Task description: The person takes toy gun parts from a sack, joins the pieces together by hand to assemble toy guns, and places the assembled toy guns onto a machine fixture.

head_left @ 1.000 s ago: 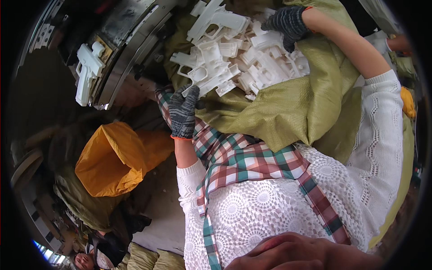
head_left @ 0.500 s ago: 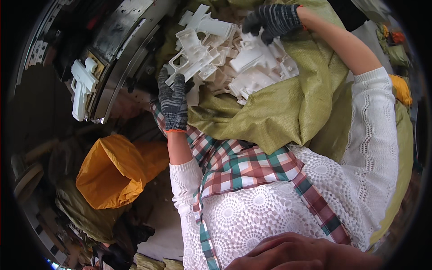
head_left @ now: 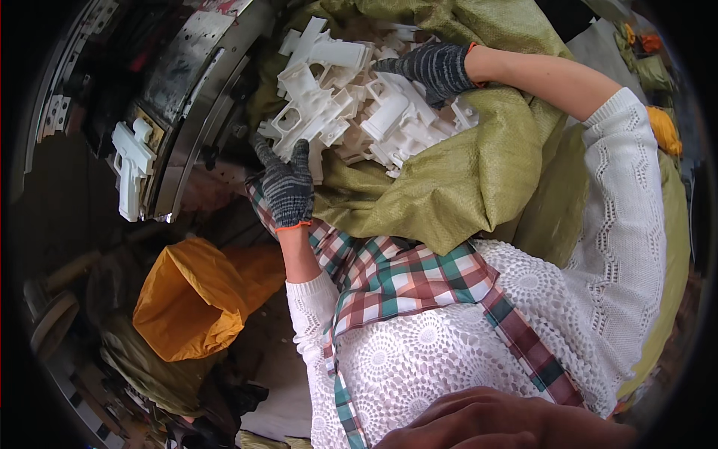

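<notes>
A heap of white plastic pistol-shaped shells (head_left: 389, 112) fills the mouth of an olive woven sack (head_left: 441, 191) in front of me. My left hand (head_left: 288, 187), in a dark grey knit glove with an orange cuff, is at the heap's lower left. Its thumb and fingers close around the edge of a white pistol shell (head_left: 318, 120), which lies against other pieces. My right hand (head_left: 437, 71), gloved alike, reaches across the upper right of the heap. Its fingers stretch left over the pieces, and some fingertips are hidden among them.
A metal machine bed (head_left: 198, 90) stands at the left, with another white pistol-shaped piece (head_left: 133, 168) at its edge. Below it is an orange bag (head_left: 191, 299) with a gaping mouth. An orange bundle (head_left: 664, 131) and olive sacking lie at the far right.
My right hand has come down and left onto the heap, its fingers stretching farther over the shells. The left hand keeps its place by the same shell. The whole view has shifted slightly.
</notes>
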`<state>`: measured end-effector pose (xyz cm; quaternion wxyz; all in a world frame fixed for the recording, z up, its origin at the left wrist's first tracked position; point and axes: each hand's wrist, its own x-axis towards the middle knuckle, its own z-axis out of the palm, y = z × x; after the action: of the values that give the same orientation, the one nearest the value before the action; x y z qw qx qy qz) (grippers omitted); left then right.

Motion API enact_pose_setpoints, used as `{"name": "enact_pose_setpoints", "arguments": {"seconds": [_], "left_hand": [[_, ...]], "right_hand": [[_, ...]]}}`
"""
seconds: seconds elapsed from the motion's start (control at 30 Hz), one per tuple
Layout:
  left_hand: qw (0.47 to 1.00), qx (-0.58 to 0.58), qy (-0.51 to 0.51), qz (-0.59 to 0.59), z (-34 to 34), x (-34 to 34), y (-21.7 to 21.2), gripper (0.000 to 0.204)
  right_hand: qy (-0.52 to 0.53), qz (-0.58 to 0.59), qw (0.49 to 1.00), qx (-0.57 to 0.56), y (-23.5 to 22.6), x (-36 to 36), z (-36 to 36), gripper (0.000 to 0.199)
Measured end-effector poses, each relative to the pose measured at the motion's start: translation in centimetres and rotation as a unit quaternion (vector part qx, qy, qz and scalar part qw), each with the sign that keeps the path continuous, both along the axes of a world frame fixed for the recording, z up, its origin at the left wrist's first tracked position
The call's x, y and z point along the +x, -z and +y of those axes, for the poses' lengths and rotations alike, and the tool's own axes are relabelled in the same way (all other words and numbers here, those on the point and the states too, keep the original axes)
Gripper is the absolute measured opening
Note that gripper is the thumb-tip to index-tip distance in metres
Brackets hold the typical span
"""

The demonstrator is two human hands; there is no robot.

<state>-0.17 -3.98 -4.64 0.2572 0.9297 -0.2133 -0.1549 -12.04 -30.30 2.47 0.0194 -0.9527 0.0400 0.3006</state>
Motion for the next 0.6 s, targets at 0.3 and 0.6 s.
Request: {"name": "enact_pose_setpoints", "arguments": {"seconds": [0.3,0.6], "left_hand": [[0.998,0.048,-0.006,-0.028,0.4,0.2,0.0,0.076],[0.996,0.040,0.029,-0.074,1.1,0.7,1.9,0.072]], "right_hand": [[0.013,-0.116,0.983,0.142,1.0,-1.0,-0.9,0.106],[0.026,-0.169,0.984,0.049,1.1,-0.3,-0.6,0.084]]}}
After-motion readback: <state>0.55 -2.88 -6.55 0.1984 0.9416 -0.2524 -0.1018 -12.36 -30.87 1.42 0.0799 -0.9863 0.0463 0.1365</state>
